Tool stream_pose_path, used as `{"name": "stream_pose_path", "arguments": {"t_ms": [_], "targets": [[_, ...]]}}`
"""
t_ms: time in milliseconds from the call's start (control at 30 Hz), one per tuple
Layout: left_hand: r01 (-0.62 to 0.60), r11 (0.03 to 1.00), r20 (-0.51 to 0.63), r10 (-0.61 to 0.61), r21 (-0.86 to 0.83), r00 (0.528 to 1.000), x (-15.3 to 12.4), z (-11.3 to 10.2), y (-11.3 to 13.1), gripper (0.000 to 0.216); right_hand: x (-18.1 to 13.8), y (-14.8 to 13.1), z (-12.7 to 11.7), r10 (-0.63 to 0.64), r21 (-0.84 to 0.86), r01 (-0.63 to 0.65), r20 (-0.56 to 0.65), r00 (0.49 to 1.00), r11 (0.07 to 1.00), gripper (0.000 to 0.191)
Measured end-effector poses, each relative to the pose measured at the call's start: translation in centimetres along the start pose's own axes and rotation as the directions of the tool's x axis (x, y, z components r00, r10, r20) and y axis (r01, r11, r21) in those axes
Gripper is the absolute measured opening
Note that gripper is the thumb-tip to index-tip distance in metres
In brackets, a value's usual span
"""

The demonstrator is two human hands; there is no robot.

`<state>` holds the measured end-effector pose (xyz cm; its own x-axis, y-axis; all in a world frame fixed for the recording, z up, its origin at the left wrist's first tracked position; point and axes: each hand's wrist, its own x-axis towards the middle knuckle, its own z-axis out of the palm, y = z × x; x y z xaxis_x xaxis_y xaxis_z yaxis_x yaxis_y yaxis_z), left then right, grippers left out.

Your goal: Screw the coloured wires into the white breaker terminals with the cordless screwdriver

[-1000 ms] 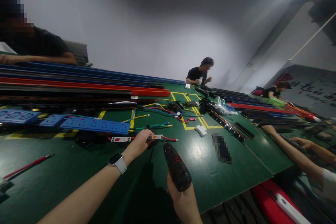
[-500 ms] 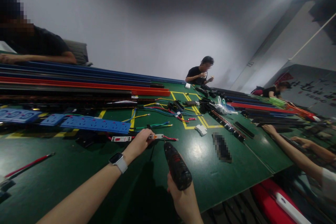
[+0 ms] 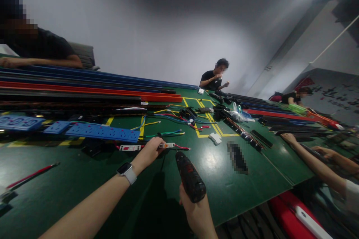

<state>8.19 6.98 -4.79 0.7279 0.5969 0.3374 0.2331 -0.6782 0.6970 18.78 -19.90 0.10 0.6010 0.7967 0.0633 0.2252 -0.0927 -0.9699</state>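
Note:
My left hand [image 3: 151, 153], with a watch on the wrist, is closed on a small white circuit breaker [image 3: 167, 145] that has red wires with metal lugs running from its right end. In my right hand [image 3: 196, 209] is a black cordless drill [image 3: 189, 175], gripped by its handle and pointing away from me. The drill's nose is just right of and below the breaker; I cannot tell whether its bit touches it. A second breaker [image 3: 130, 148] lies left of my left hand. Behind it runs a blue socket strip [image 3: 102, 132], with green, blue and yellow lugged wires [image 3: 168, 133] at its end.
Long orange [image 3: 134, 95] and blue rails lie across the back of the green table [image 3: 213, 183]. White connector pieces [image 3: 215, 138] and a blurred black object [image 3: 237, 157] lie to the right. A co-worker's arms [image 3: 316, 162] reach in at far right; other people sit beyond the table.
My hands, the drill and the breaker stay almost exactly where they were. The person across the table has raised one hand closer to the face.

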Motion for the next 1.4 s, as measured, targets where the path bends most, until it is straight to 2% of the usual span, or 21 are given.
{"name": "stream_pose_path", "arguments": {"t_ms": [300, 433, 600, 800, 1033, 1233, 1400], "targets": [[-0.014, 1.000, 0.004, 0.014, 0.020, 1.000, -0.12, -0.19, 0.33, 0.017, 0.08, 0.30, -0.08, -0.008, -0.022, 0.007, -0.025, 1.000, 1.000, 0.034], [-0.020, 0.999, 0.009, 0.020, 0.027, 1.000, -0.15, -0.35, 0.57, 0.019, 0.09, 0.12, -0.06, 0.007, -0.038, -0.006, 0.022, 1.000, 0.999, 0.030], [-0.019, 1.000, -0.003, 0.019, 0.024, 1.000, -0.14, -0.39, 0.71, 0.020, 0.10, -0.03, 0.02, -0.025, -0.034, 0.025, -0.006, 1.000, 0.999, 0.031], [-0.023, 0.999, 0.003, 0.023, 0.025, 1.000, -0.20, -0.40, 0.76, 0.021, 0.08, 0.27, 0.14, -0.005, -0.046, 0.004, -0.013, 1.000, 0.999, 0.031], [-0.020, 1.000, -0.003, 0.020, 0.020, 1.000, -0.25, -0.29, 0.58, 0.019, 0.10, -0.05, 0.03, -0.034, -0.040, 0.032, -0.048, 0.998, 0.999, 0.040], [-0.014, 1.000, -0.005, 0.014, 0.022, 1.000, -0.18, -0.35, 0.66, 0.018, 0.18, 0.05, 0.01, 0.036, -0.046, -0.037, -0.020, 0.999, 0.998, 0.050], [-0.020, 0.999, 0.009, 0.020, 0.026, 1.000, -0.19, -0.41, 0.67, 0.022, 0.16, -0.45, 0.03, -0.020, -0.034, 0.020, -0.019, 1.000, 0.999, 0.056]]}}
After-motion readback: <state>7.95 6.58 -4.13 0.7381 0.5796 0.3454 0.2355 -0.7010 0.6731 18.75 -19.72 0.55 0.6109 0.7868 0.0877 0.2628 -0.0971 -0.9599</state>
